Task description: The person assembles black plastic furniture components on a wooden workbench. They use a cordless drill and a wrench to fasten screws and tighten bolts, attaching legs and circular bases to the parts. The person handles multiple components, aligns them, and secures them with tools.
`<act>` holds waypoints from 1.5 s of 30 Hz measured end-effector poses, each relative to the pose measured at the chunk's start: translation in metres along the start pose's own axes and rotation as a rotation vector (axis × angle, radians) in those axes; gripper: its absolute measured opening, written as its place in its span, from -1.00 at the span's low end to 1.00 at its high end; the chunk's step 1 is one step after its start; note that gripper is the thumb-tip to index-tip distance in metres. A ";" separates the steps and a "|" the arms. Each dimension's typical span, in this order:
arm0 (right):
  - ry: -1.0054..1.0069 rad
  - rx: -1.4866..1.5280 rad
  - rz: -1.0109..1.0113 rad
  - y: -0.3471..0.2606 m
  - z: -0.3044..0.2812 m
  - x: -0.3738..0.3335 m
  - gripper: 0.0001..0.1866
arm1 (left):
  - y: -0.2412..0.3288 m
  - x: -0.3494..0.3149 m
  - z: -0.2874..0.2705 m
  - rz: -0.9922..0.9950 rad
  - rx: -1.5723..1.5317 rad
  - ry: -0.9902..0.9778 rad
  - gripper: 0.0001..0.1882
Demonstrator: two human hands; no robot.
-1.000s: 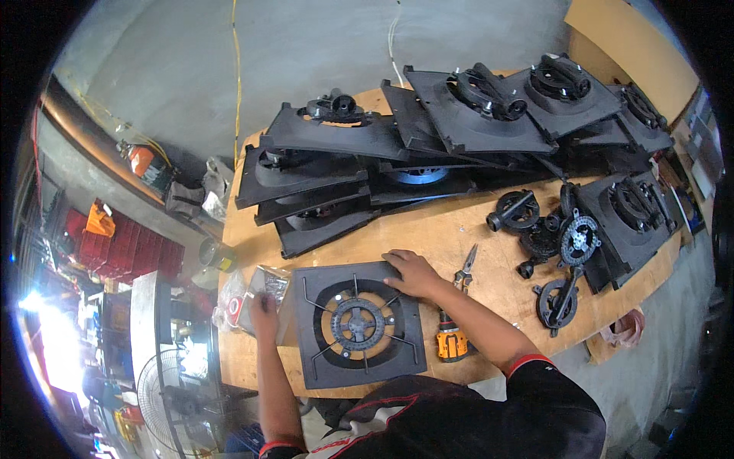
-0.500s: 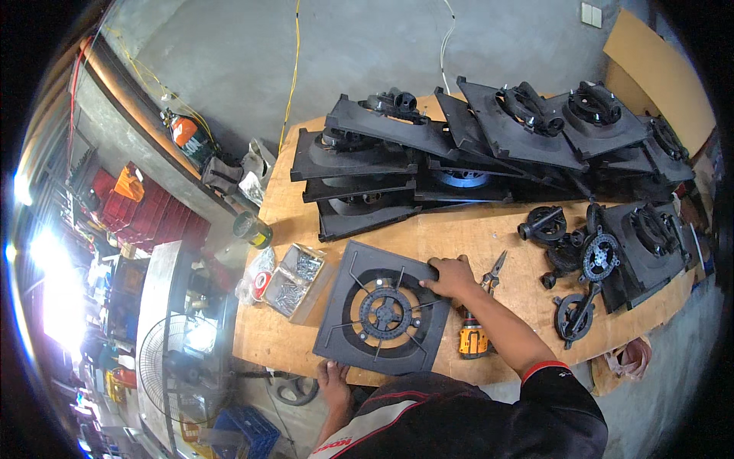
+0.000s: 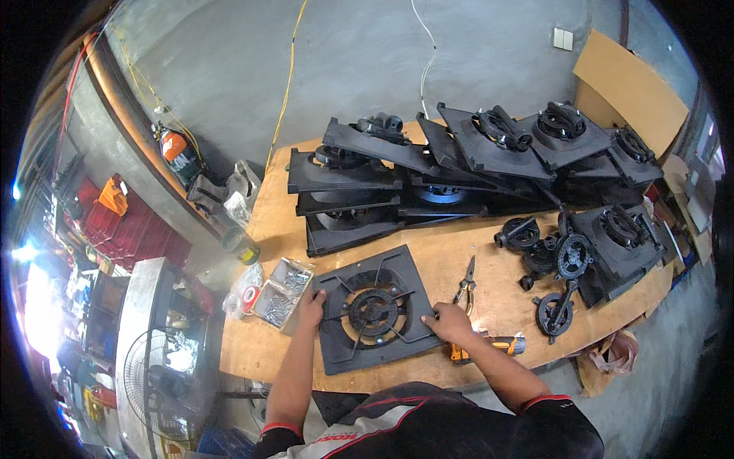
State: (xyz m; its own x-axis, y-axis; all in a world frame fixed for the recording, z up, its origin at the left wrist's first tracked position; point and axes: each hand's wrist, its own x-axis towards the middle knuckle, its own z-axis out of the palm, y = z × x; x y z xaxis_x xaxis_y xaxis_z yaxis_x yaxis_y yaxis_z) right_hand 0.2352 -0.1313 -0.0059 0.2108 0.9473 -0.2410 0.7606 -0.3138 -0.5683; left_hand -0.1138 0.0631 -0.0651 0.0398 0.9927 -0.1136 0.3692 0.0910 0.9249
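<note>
- While the grey wall (image 3: 367, 69) fills the far side, the wooden table (image 3: 443, 264) spreads before the person, its near edge by the person's dark shirt (image 3: 428, 428).
- Black plates (image 3: 348, 180) lie in an uneven, overlapping stack along the table's far side, several bearing burner parts on top.
- Cardboard (image 3: 631, 80) stands behind the stack's right end.
- More black plates (image 3: 600, 279) lie at the table's right, a ring-shaped part on the upper one.
- The cooktop (image 3: 372, 312), square and black, is at the table's near side between the two hands, turned slightly askew; its burner sits central within the pan-support bars. Whether its underside touches the wood cannot be told.
- Loose burners (image 3: 575, 255) cluster just left of the right-hand plates.
- The left hand (image 3: 310, 310) grasps the cooktop's left edge.
- The right hand (image 3: 451, 323) grasps the right edge, fingertips over the rim.
- An open box beyond the left hand holds metal fasteners (image 3: 277, 307) in two compartments.
- The orange-and-black drill (image 3: 506, 344) lies partly hidden by the right forearm.
- Pliers (image 3: 467, 289) lie beyond the right hand, tips pointing away.
- Red-and-white tape (image 3: 249, 297) rests beside the box.
</note>
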 end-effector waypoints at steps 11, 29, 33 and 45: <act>-0.529 1.446 0.495 -0.042 0.059 -0.076 -0.54 | 0.092 0.040 0.002 0.383 0.352 -0.246 -0.73; -0.485 0.084 -0.192 -0.009 -0.023 -0.038 -0.57 | 0.033 -0.070 0.000 0.197 0.047 0.248 -0.80; -0.329 -0.320 0.051 0.063 -0.059 -0.057 -0.23 | 0.055 -0.030 -0.019 0.298 0.287 0.018 -0.79; -0.083 -0.282 0.003 0.084 -0.031 -0.090 -0.20 | 0.073 0.011 0.005 0.248 0.196 -0.247 -0.73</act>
State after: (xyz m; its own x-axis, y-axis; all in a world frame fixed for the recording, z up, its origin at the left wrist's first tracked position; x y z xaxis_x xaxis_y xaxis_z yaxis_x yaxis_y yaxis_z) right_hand 0.2990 -0.2404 -0.0073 0.1713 0.9344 -0.3122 0.9032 -0.2755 -0.3290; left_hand -0.0820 0.0806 -0.0009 0.3632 0.9317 -0.0012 0.4896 -0.1898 0.8511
